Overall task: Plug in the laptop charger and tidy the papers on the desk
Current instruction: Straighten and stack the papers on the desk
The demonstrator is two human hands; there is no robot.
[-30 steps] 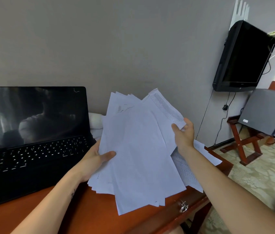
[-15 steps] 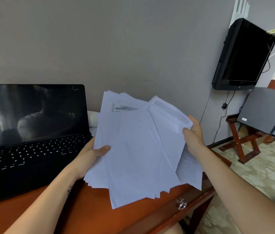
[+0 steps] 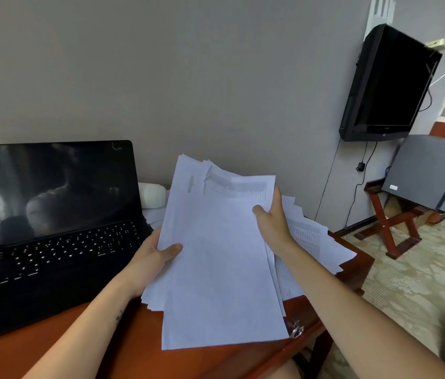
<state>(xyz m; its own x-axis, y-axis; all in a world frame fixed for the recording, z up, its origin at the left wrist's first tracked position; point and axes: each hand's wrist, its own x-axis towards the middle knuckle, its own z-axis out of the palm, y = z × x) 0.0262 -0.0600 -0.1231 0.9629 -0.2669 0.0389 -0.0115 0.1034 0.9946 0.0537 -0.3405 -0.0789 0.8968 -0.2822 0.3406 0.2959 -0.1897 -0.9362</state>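
A thick bundle of white papers (image 3: 216, 263) is held above the reddish wooden desk (image 3: 101, 348), right of the laptop. My left hand (image 3: 153, 258) grips the bundle's left edge, thumb on top. At the upper right edge my right hand (image 3: 272, 220) holds the sheets, thumb on the front and fingers behind. More printed sheets (image 3: 314, 242) lie fanned on the desk beneath and to the right. The open black laptop (image 3: 51, 214) with a dark screen stands at the left. A white object (image 3: 151, 195), possibly the charger, sits behind the papers by the wall.
A black TV (image 3: 388, 86) hangs on the wall at the right, with cables running down to the floor. A grey box (image 3: 429, 173) rests on a wooden folding stand (image 3: 388, 222) over patterned carpet. A metal drawer handle (image 3: 296, 330) sticks out at the desk's front edge.
The splayed sheets have been drawn together into a squarer bundle. My right hand has moved left and inward along the top edge; my left hand has kept its hold.
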